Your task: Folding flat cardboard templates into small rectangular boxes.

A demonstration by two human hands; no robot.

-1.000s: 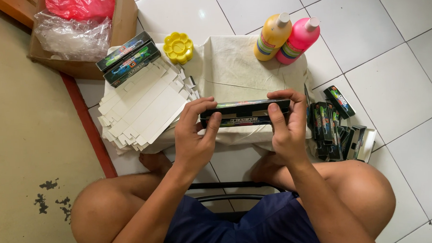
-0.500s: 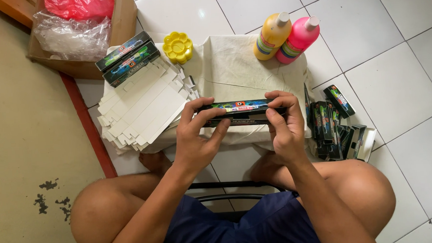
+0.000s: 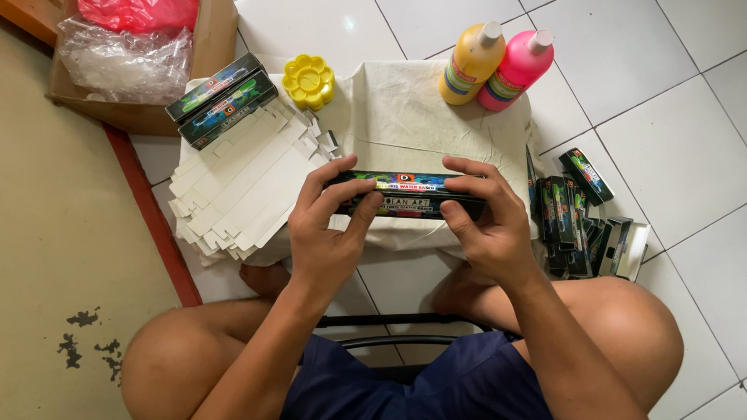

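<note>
Long dark box (image 3: pixel 406 194) lying level, long axis left to right, over the cloth-covered table's (image 3: pixel 403 108) near edge, left hand (image 3: pixel 328 229) and right hand (image 3: pixel 483 222) clamped around its ends, cardboard carton (image 3: pixel 215 40) holding red and clear plastic bags.

Box (image 3: pixel 406 196): black with multicoloured print; bottles: yellow (image 3: pixel 470 63) and pink (image 3: pixel 514 69); palette (image 3: pixel 308 81): yellow; cloth (image 3: pixel 411 116): off-white

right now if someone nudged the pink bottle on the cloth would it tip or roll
The pink bottle seems tall and narrow, so it could tip. It leans against the yellow bottle, which may steady it. On its side it would likely roll, being round.
</note>
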